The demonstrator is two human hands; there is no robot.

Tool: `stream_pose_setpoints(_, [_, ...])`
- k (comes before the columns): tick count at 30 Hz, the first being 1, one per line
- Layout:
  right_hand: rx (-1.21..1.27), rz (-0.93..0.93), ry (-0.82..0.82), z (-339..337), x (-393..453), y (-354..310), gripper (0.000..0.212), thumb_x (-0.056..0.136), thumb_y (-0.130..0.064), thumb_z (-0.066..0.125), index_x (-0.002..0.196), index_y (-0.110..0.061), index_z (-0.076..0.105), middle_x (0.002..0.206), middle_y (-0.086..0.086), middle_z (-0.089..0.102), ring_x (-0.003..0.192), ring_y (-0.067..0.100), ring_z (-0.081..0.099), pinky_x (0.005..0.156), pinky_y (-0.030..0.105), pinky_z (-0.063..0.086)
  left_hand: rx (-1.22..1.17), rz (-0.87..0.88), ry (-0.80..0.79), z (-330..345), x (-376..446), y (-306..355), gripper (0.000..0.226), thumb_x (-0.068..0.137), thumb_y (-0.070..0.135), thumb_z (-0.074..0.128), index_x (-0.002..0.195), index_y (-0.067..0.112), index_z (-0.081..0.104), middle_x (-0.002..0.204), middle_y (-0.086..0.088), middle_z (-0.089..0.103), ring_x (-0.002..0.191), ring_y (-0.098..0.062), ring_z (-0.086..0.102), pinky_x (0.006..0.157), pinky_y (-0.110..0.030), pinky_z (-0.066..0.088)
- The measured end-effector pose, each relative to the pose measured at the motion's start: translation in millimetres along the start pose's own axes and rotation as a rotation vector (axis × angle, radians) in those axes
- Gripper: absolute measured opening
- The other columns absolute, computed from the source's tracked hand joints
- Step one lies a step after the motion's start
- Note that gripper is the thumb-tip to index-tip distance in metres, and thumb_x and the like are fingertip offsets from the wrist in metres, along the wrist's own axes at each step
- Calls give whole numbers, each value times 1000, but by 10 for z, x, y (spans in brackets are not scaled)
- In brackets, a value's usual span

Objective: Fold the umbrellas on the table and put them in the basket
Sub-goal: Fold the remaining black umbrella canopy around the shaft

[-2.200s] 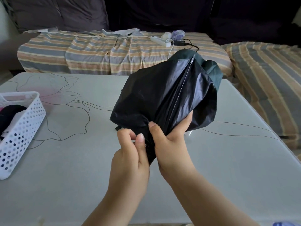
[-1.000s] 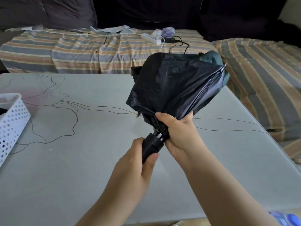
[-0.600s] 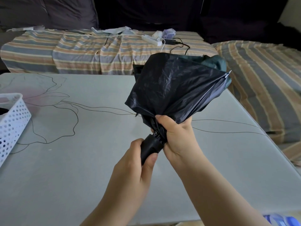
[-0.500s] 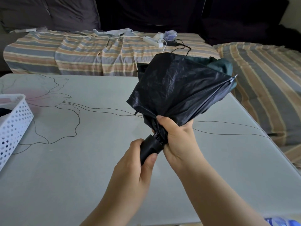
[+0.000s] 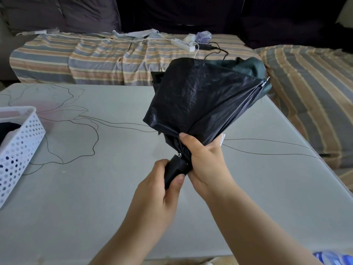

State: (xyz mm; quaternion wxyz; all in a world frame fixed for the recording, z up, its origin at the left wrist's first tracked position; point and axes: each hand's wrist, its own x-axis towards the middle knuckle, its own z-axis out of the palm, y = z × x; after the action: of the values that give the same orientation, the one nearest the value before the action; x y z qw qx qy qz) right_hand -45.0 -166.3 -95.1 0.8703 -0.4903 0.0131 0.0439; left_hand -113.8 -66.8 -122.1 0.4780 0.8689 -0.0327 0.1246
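Crinkled glossy black umbrella (image 5: pixel 200 100)

- Beyond the fingers, across the far edge: striped cover (image 5: pixel 95 58) in grey, peach and cream, draped over a low couch.
- Farther back, above the fingertips: white power strip (image 5: pixel 182 44) lying on that cover, black cable (image 5: pixel 219 51) trailing beside it.
- Right of the fingers: second striped cushion (image 5: pixel 313 88).
- Behind everything: dark cushions (image 5: pixel 57 12).
- Below the fingers, bottom right corner: blue plastic item (image 5: pixel 334 258), mostly cut off.
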Motion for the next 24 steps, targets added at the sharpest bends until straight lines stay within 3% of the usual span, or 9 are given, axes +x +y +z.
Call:
stream_pose_setpoints(4, [13,-31,23,10,-10,33,46,89,5,57,119,-26,42,118,4,66,109,28,65,97,49,50,29,3,-51,-22,0,-39,17,92,29,52,84,36,39,66,33,55,60,1,54,49,-13,36])
stream_pose_setpoints(7, [-2,3,10,-4,20,-6,44,89,3,59,118,-24,42,120,6,65,108,30,65,97,49,50,65,25,-69,-21,68,-88,10,89,37,52,89,31,44,57,15,54,59,-5,52,48,-15,35])
stream_pose_setpoints(10, [-36,14,75,-26,9,-46,44,87,-1,64,115,-24,42,120,5,64,108,25,65,96,45,52,159,116,-55,-20,87,-25,47,84,58,39,119,27,40,75,16,52,63,-4,52,56,-10,39])
stream_pose_setpoints(13, [-204,31,112,15,-77,-53,53,84,-12,71,121,-26,35,115,0,64,102,16,67,90,40,55,81,118,-109,62,112,-10,53,94,49,35,139,54,7,108,30,46,89,10,53,69,0,39])
stream_pose_setpoints(15, [-328,79,85,58,-131,-42,74,84,-30,71,138,-33,20,123,-7,60,107,11,64,95,35,52,-22,24,-187,105,213,-29,45,92,61,34,129,71,12,114,44,37,113,17,43,94,-8,38])
stream_pose_setpoints(16, [-364,117,78,75,-144,-37,84,85,-40,67,145,-37,8,131,-10,53,115,10,58,101,34,47,-22,13,-172,127,253,-81,39,85,74,32,122,76,21,115,41,39,120,8,45,101,-20,40])
stream_pose_setpoints(18, [-351,177,46,95,-162,-7,90,86,-52,57,146,-47,-10,144,-14,40,130,9,45,112,35,35,52,14,-158,42,283,20,39,81,69,21,117,84,13,110,38,45,106,10,52,90,-20,43])
stream_pose_setpoints(21, [-283,167,-50,161,-209,67,71,74,-61,50,126,-78,5,150,-17,34,137,5,35,116,39,26,-22,-122,-23,-128,191,238,47,86,60,21,129,74,7,98,15,65,72,0,55,62,-15,39])
stream_pose_setpoints(24, [-484,44,-120,138,-219,52,54,92,-50,45,128,-72,11,125,-35,52,118,-12,46,105,25,36,-197,-254,94,-145,312,103,64,77,55,56,137,56,33,96,20,66,84,-1,63,68,-22,53])
